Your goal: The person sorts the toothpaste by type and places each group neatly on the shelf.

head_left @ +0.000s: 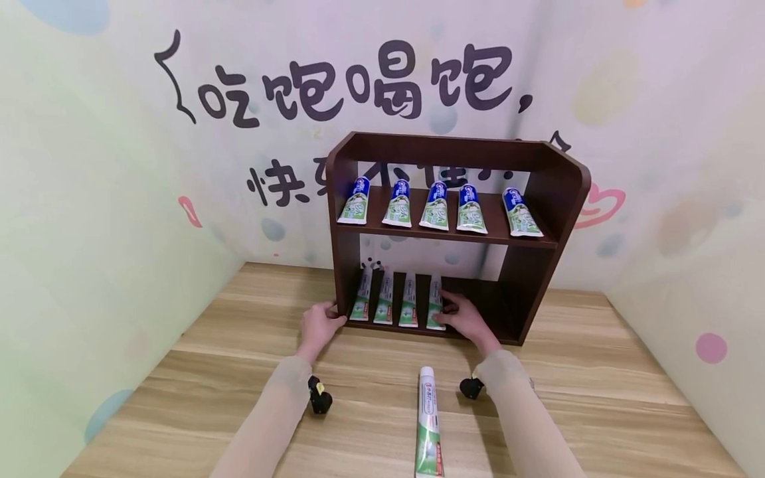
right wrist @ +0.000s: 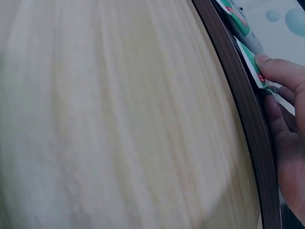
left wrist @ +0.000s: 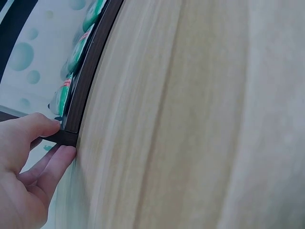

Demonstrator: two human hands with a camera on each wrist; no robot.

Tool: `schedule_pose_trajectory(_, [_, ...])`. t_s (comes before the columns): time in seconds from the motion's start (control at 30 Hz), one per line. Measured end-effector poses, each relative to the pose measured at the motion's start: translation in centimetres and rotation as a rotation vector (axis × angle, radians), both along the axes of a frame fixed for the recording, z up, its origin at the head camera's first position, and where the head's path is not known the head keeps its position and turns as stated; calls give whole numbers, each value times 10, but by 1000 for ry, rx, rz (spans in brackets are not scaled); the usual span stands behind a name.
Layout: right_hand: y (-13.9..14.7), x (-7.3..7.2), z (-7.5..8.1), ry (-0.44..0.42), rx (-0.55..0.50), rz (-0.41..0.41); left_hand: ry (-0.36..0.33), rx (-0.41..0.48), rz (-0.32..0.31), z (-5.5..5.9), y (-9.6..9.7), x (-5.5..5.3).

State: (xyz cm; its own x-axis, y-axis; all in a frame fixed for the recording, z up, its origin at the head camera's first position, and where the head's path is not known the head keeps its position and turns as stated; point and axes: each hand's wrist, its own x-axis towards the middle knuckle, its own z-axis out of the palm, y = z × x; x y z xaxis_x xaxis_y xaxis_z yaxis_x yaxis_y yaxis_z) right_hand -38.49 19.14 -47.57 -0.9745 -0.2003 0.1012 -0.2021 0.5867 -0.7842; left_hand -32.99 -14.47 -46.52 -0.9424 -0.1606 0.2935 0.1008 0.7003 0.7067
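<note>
A dark brown two-tier shelf (head_left: 448, 240) stands on the wooden table. At its lower left front corner my left hand (head_left: 321, 326) pinches the side panel, thumb inside and fingers outside, as the left wrist view also shows. My right hand (head_left: 466, 318) holds the rightmost green-and-white toothpaste tube (head_left: 435, 302) on the lower tier, thumb and fingers at its sides. Several similar tubes (head_left: 409, 302) lie in a row to its left, caps toward the back. In the right wrist view the held tube (right wrist: 252, 64) lies just behind the shelf's front edge.
Another green-and-white toothpaste tube (head_left: 428, 421) lies on the table (head_left: 358, 398) between the forearms, cap toward the shelf. Blue-and-green toothpaste tubes (head_left: 434, 206) line the upper tier. A patterned wall (head_left: 287, 226) stands close behind the shelf.
</note>
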Motion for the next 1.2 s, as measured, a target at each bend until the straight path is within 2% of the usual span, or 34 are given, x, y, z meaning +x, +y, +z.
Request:
schedule_pose_trajectory(0.47, [-2,-1,0,6,-21,-14,5,25,-7,-2,-2,0])
schedule_pose_trajectory(0.6, [-4,2,1,25,-52,-31,3,27,-21,0,-1,1])
schedule_pose_trajectory(0.73, [-6,10,8,91,-29,-62,1,32,-21,2,-1,1])
schedule_pose_trajectory(0.9, [-8,29,26,155,-23,-103,4,38,-20,2,-2,0])
schedule_pose_trajectory(1.2, [-14,84,44,165,-41,-80,9,52,-33,-1,-3,-1])
